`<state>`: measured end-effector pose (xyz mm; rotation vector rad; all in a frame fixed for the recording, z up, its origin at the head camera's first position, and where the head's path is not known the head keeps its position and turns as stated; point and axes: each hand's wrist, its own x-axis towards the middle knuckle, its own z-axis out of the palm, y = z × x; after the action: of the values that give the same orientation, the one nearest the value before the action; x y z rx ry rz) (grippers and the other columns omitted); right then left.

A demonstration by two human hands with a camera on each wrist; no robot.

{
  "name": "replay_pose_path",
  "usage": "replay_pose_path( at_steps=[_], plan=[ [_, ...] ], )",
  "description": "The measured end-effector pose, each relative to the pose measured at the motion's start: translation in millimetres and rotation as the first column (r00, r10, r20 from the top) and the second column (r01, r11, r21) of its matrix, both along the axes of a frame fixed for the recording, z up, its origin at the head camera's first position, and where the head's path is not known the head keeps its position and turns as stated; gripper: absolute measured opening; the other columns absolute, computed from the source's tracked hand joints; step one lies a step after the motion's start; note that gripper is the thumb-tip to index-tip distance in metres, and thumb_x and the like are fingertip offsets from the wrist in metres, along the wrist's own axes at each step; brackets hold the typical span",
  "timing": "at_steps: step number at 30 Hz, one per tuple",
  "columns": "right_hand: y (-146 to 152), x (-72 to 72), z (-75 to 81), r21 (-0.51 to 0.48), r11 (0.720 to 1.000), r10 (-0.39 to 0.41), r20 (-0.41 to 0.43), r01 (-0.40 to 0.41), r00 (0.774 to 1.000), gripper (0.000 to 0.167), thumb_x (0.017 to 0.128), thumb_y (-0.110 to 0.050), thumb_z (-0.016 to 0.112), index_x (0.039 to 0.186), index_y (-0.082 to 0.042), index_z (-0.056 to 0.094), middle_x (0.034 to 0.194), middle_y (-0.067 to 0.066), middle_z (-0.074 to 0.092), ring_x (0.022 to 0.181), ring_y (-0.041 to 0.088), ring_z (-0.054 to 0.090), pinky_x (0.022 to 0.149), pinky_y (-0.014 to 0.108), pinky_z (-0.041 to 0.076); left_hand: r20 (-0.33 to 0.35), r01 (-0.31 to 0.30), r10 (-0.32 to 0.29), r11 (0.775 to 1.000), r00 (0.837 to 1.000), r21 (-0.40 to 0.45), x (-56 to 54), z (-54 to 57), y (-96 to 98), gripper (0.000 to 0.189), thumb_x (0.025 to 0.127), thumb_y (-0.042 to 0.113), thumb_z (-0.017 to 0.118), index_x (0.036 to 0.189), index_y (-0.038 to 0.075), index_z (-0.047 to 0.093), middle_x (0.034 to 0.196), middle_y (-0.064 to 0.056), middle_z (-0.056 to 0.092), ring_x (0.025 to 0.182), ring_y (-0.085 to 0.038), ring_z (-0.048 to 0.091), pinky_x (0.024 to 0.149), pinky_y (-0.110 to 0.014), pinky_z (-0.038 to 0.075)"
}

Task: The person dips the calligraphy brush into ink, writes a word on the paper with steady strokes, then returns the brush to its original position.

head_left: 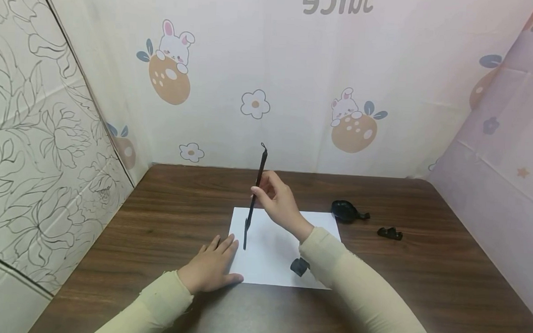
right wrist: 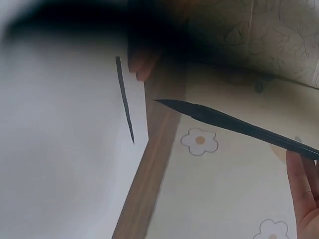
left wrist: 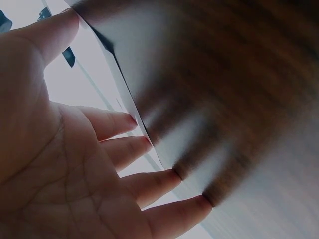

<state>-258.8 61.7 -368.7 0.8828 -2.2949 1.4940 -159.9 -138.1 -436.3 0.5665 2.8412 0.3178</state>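
Observation:
A black calligraphy brush (head_left: 259, 173) stands nearly upright in my right hand (head_left: 279, 199), pinched between thumb and fingers, bristles downward. In the right wrist view the pointed bristles (right wrist: 174, 105) appear apart from the white paper (right wrist: 60, 164). A thin black stroke (head_left: 245, 239) marks the left part of the sheet, just below the brush tip in the head view. My left hand (head_left: 213, 266) rests flat with spread fingers at the paper's left edge. In the left wrist view, its fingertips (left wrist: 142, 144) touch along that edge.
A small dark cylinder-like piece (head_left: 298, 267) sits on the paper, partly hidden by my right sleeve. At right on the brown table (head_left: 157, 216) lie a black gourd-shaped dish (head_left: 345, 211) and a small black brush rest (head_left: 389, 234). A patterned curtain (head_left: 298, 63) hangs behind.

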Motion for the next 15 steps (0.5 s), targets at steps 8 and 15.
replay_pose_path(
  at_steps=[8, 15],
  plan=[
    [0, -10.8, -2.8, 0.015, 0.999, -0.047, -0.007, 0.047, 0.999, 0.014, 0.097, -0.013, 0.062, 0.106, -0.009, 0.053, 0.092, 0.007, 0.067, 0.074, 0.023, 0.064, 0.061, 0.028, 0.054, 0.001, -0.003, 0.003, 1.0, 1.0, 0.005, -0.2, 0.1, -0.5, 0.088, 0.086, 0.058, 0.065, 0.151, 0.006, 0.036, 0.16, -0.013, 0.03, 0.144, -0.049, 0.026, 0.109, -0.068, 0.03],
    [-5, -18.5, -11.1, 0.036, 0.996, -0.085, -0.059, 0.088, 0.995, 0.016, 0.098, -0.017, 0.061, 0.11, -0.009, 0.055, 0.092, 0.005, 0.066, 0.081, 0.015, 0.061, 0.069, 0.026, 0.055, -0.019, 0.008, -0.008, 1.0, 1.0, -0.013, -1.7, -2.8, -1.3, 0.088, 0.086, 0.06, 0.063, 0.151, 0.007, 0.037, 0.16, -0.012, 0.03, 0.144, -0.049, 0.027, 0.108, -0.068, 0.032]
  ],
)
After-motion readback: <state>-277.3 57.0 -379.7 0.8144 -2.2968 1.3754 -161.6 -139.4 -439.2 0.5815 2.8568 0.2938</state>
